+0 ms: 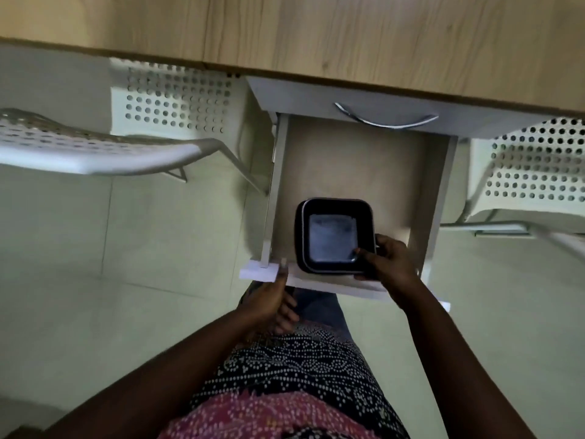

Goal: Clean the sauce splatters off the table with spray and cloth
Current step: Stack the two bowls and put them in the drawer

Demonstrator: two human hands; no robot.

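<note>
A black square container (334,236), apparently two nested, sits inside an open white drawer (354,160) under the wooden table (316,30). My right hand (384,261) grips the container's near right corner, thumb over the rim. My left hand (269,301) holds the drawer's front panel (258,274) at its left end, thumb on top. No spray bottle or cloth is in view, and no sauce splatters show on the visible strip of tabletop.
A closed drawer with a curved metal handle (386,117) sits above the open one. White perforated chairs stand at the left (95,147) and right (531,172). Pale tiled floor (126,248) lies below.
</note>
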